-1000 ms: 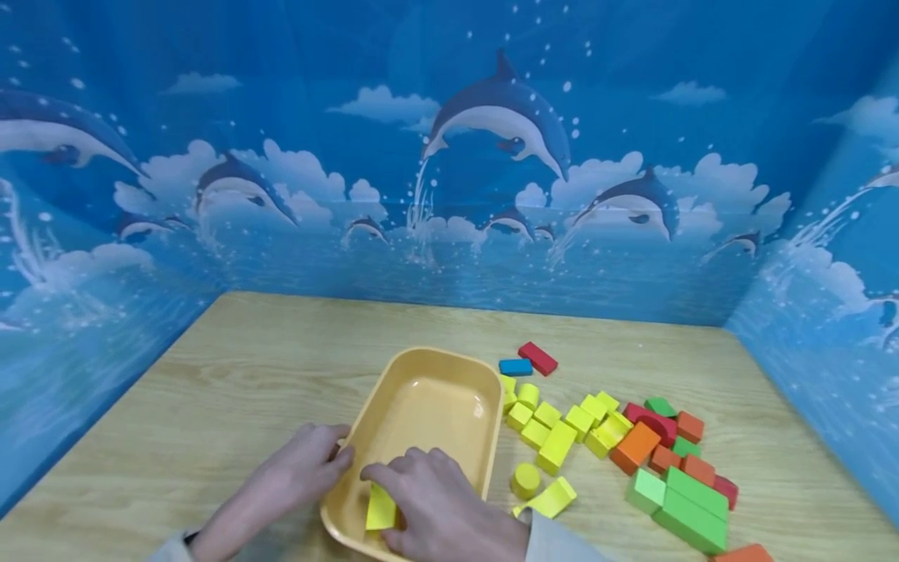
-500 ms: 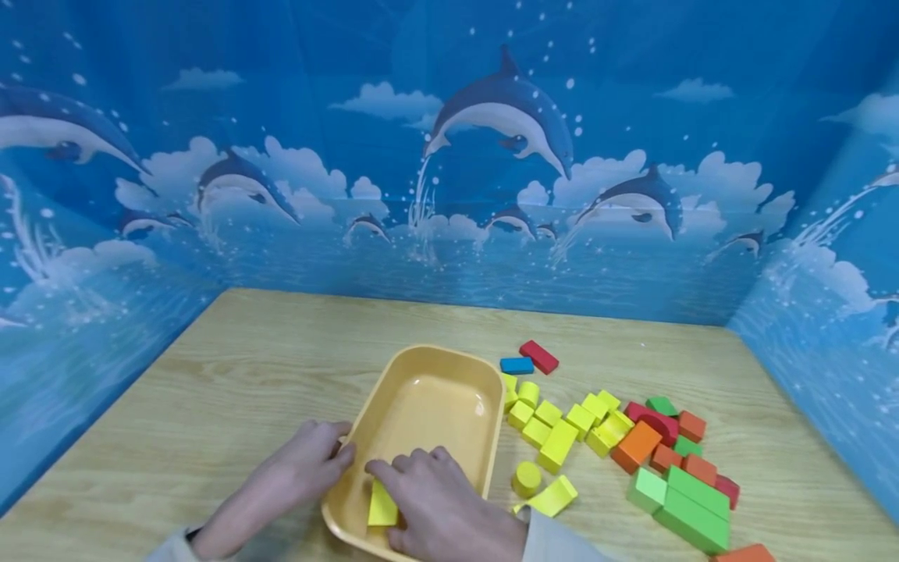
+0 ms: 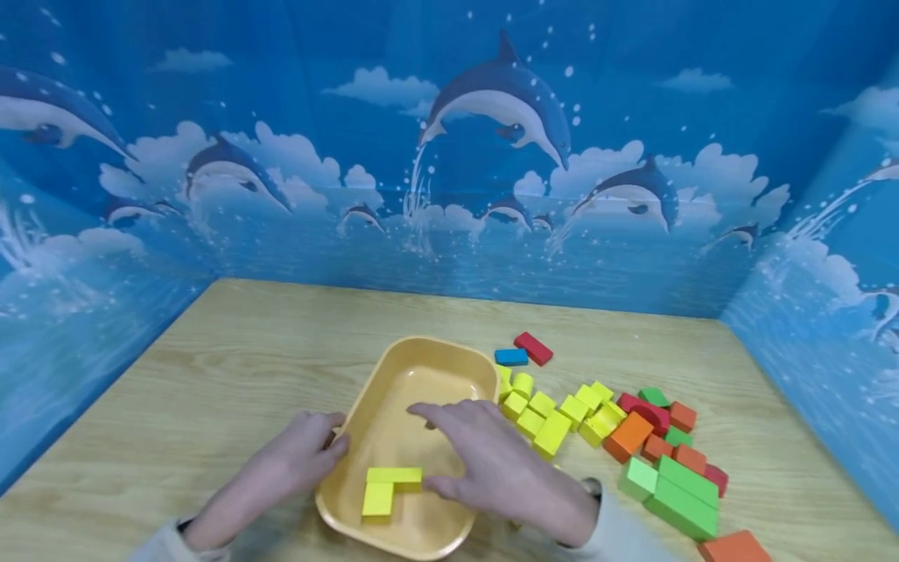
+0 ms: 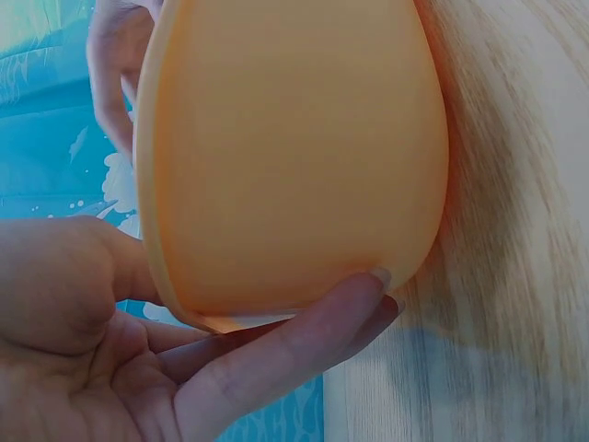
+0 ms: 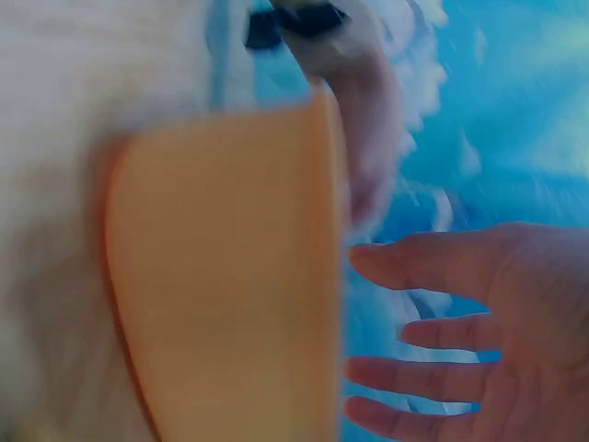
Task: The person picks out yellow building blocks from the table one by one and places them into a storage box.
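Right sleeve (image 3: 628, 535): is showing close beside the green blocks (image 3: 680, 507); a low swing of the arm could be shoving them, though contact cannot be told.
Left grip (image 3: 305, 451): is pinching the left rim of the tray (image 3: 400, 414), with fingers lying along the outer wall; a sudden tug could be sliding or tilting the tray.
Yellow pair: a yellow block (image 3: 378, 501) and a yellow bar (image 3: 394, 474) are lying inside the tray, toward its near end, forming an L; a jolt through the rim would likely be breaking that corner.
Right grip (image 3: 485, 449): is hovering over the tray's right side, fingers parted and holding nothing; its thumb tip is appearing just beside the bar's end, so a careless dip could be knocking the bar askew.
Loose yellow blocks (image 3: 552, 434): are crowding the surface along the tray's right side; a tray slipping rightward could be scattering them.
Far pieces: a blue block (image 3: 511, 357) and a red block (image 3: 533, 348) are resting beyond, seemingly at less risk.
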The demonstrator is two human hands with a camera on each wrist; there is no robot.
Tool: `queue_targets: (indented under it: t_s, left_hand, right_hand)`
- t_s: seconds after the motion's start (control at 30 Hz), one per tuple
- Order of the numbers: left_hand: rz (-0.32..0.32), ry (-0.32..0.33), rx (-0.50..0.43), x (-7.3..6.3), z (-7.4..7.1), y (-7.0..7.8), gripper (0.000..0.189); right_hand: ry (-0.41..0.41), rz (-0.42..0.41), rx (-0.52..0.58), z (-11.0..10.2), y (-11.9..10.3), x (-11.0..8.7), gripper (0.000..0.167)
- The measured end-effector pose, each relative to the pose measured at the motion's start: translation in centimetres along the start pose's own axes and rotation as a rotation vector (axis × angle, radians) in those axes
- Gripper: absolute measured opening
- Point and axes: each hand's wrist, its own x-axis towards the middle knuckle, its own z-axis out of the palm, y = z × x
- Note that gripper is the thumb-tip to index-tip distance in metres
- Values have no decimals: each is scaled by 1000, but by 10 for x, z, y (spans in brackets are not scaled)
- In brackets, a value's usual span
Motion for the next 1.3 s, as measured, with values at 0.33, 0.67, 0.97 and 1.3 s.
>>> queue_targets:
  t_s: [0.33,0.67,0.97,1.3]
  left_hand:
    - [2,-2,-3,0,-1,0,16]
    - [-1,-6,20,1,-3,0,12]
    - [-57,-18,13,1,0,1,26]
    - [-42,4,-2,-1,3,1,17]
  right_hand:
    - [105,477,-88,-46,91,-43,79]
    - [76,598,-213,-40,141,-85,90]
    - [65,599,-246,-37,140,-86,88]
    - [35,636,-256,-27,136,-83,88]
